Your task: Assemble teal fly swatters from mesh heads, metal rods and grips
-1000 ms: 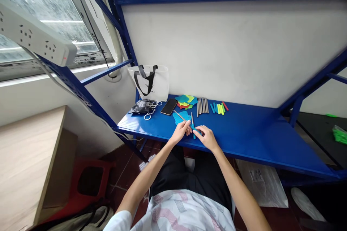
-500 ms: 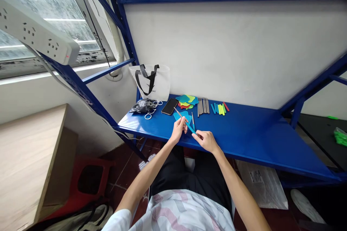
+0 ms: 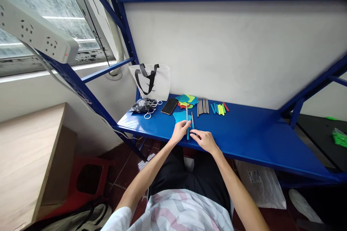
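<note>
My left hand [image 3: 180, 130] pinches a thin metal rod with a blue sleeve [image 3: 188, 134] on its near end. The rod stands nearly upright in view, its bare metal tip pointing away from me. Just right of it, my right hand [image 3: 204, 140] has its fingers apart, close to the blue sleeve but not gripping it. A second metal rod with a blue sleeve [image 3: 193, 124] lies on the blue table [image 3: 244, 133], between the hands. Partly behind my left hand is a light-blue textured flat piece [image 3: 180, 116].
Farther back lie a black phone [image 3: 169, 106], stacked coloured flat pieces [image 3: 190, 99], several metal rods [image 3: 203, 107] and short coloured sleeves [image 3: 219, 108]. At left are a black plastic bundle [image 3: 142, 105], white rings [image 3: 148, 116] and a tote bag [image 3: 159, 83]. Blue posts frame the table.
The held rod has swung from slanting to nearly straight away from me. My right hand has let go of its blue sleeve, while my left hand keeps hold.
</note>
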Demonstrator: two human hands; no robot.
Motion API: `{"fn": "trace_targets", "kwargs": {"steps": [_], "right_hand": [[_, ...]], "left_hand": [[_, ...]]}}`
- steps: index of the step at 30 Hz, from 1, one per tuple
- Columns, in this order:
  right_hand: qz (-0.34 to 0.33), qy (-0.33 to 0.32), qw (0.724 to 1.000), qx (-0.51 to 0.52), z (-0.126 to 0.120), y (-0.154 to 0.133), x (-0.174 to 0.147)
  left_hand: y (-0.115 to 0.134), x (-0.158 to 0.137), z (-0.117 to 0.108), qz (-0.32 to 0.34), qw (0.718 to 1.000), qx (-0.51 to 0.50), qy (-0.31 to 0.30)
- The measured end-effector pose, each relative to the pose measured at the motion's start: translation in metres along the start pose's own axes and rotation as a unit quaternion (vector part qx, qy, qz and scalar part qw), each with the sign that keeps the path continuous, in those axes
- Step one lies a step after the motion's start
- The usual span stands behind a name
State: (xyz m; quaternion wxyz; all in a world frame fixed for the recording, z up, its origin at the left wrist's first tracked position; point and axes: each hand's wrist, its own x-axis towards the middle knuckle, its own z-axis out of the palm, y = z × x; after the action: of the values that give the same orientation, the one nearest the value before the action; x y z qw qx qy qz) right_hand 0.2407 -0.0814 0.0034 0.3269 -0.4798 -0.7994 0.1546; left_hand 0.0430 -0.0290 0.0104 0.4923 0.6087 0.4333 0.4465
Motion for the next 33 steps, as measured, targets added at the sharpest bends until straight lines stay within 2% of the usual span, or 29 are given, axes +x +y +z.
{"fn": "trace_targets", "kwargs": {"steps": [7,12,17,20,23,25,27,30,33], "right_hand": [[-0.005,0.017,0.999,-0.044,0.005,0.001,0.001],[0.009,0.009,1.0,-0.001,0.0,0.0,0.003],[0.033,0.033,0.997,0.064,-0.012,0.012,0.003],[0.025,0.074,0.997,-0.007,-0.024,0.027,-0.001],[0.039,0.107,0.99,-0.081,-0.03,0.038,-0.004],[0.05,0.11,0.985,-0.122,-0.03,0.041,-0.005],[0.046,0.087,0.98,-0.174,-0.027,0.04,-0.004],[0.053,0.053,0.97,-0.23,-0.02,0.035,-0.004],[0.065,0.05,0.964,-0.253,-0.01,0.025,-0.005]], "left_hand": [[-0.008,0.006,-0.012,0.025,0.989,0.144,-0.035],[-0.014,0.004,-0.005,0.105,0.973,0.198,-0.049],[-0.003,-0.001,-0.005,0.127,0.972,0.187,-0.061],[0.006,-0.004,-0.007,0.185,0.958,0.207,-0.07],[0.008,-0.004,-0.006,0.242,0.93,0.273,-0.044],[0.004,-0.002,-0.007,0.253,0.91,0.327,-0.012],[-0.003,0.001,-0.01,0.232,0.892,0.388,0.007],[-0.013,0.002,-0.02,0.194,0.869,0.453,-0.045],[-0.018,0.002,-0.03,0.189,0.857,0.468,-0.107]]}}
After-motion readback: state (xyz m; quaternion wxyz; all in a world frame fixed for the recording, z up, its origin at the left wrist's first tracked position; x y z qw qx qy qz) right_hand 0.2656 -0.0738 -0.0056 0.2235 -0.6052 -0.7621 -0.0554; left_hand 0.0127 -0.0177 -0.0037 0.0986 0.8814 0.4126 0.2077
